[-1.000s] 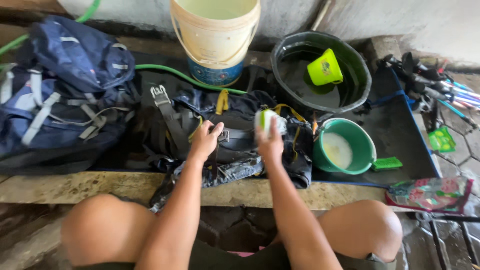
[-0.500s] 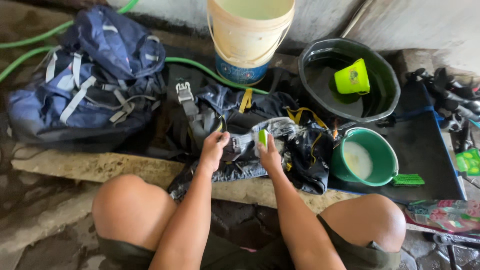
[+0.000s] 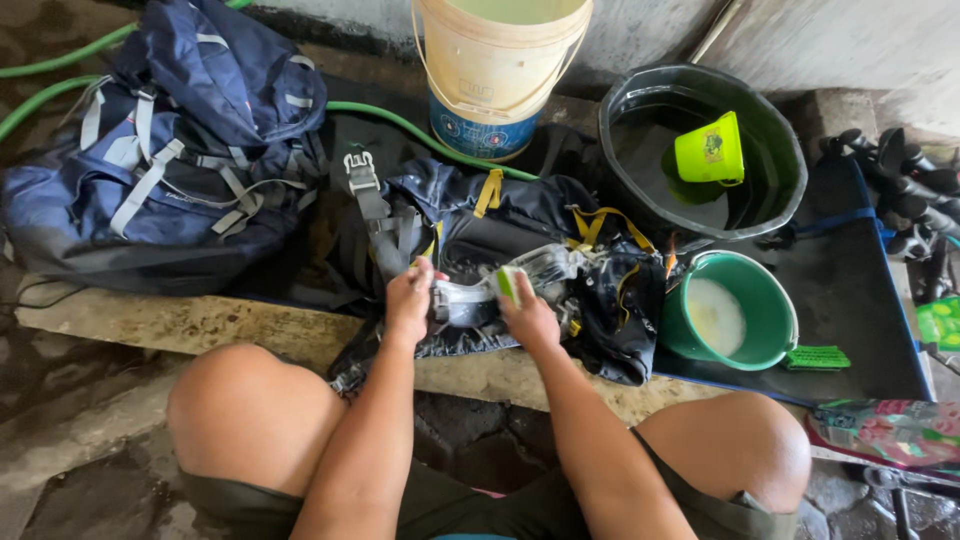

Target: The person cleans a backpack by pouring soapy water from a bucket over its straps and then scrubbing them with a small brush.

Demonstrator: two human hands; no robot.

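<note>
Down comes our right hand, brush gripped, nearer the ledge; our left hand pinches the strap on the dark pack. We count two packs, two buckets, one basin.

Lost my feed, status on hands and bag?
Left hand grips grey strap. Right hand presses green brush on dark backpack. Green soapy tub beside it.

A green bowl and black tub crowded the right; a blue backpack blocked the left; the stone ledge lay bare.
</note>
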